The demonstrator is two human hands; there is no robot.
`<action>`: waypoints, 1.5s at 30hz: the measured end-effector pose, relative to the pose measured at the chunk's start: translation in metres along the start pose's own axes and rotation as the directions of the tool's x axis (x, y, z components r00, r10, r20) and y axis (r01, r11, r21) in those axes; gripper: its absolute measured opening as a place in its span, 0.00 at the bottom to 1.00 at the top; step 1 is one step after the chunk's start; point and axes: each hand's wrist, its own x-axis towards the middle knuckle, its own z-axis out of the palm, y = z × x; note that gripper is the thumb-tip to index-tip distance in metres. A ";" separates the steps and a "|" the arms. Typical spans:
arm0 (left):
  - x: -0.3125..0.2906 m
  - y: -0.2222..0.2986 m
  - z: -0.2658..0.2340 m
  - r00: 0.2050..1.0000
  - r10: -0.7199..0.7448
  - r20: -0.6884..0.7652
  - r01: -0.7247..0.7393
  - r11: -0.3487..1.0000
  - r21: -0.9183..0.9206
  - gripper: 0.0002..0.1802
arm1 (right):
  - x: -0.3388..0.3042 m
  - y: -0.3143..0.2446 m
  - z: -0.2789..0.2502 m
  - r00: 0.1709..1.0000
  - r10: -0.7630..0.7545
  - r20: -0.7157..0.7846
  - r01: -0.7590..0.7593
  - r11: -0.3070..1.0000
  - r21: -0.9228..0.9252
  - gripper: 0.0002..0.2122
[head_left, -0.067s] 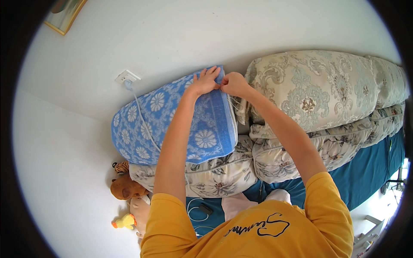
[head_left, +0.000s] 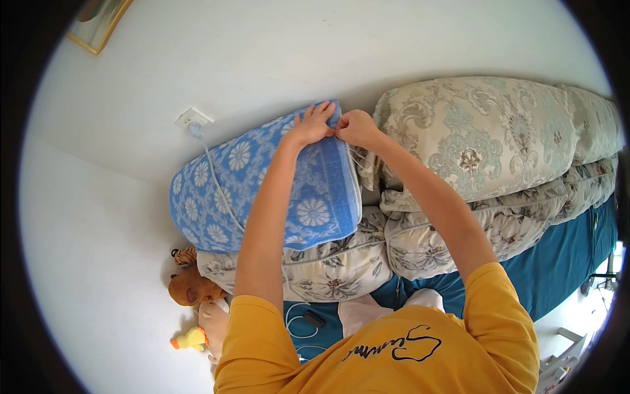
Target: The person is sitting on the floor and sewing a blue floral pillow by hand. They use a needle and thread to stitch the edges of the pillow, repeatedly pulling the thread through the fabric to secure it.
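Observation:
A pillow wrapped in a blue pillow towel [head_left: 308,177] with white flower shapes leans against the wall. My left hand [head_left: 312,127] lies over its upper right corner, fingers spread on the cloth and thumb pointing to the right. Right beside that thumb, my right hand [head_left: 356,129] is closed in a pinch at the towel's side edge. The fingertips hide exactly how much cloth is between them. Thin white strings [head_left: 357,159] hang just below my right hand, along the towel's pale side edge.
Beige patterned cushions [head_left: 485,138] stand at right, above floral cushions [head_left: 335,272] on a teal bed sheet [head_left: 525,269]. A white cord [head_left: 216,180] runs from the wall socket [head_left: 194,119] across the blue towel. Stuffed toys [head_left: 195,285] sit at left. A small black adapter [head_left: 314,320] lies near my knees.

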 end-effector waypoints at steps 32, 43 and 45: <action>0.035 -0.027 0.002 0.997 0.043 -0.061 -0.055 0.974 -0.219 0.42 | -0.077 -0.023 -0.061 0.926 0.376 0.012 -0.260 0.615 0.745 0.06; 0.045 -0.037 0.001 0.999 0.026 -0.031 -0.039 0.822 -0.568 0.37 | -0.067 -0.030 -0.001 0.869 0.479 -0.124 -0.282 0.686 0.671 0.05; 0.047 -0.044 0.004 0.989 0.102 -0.108 -0.135 0.917 -0.374 0.36 | -0.069 -0.028 0.000 0.866 0.480 -0.140 -0.283 0.702 0.654 0.06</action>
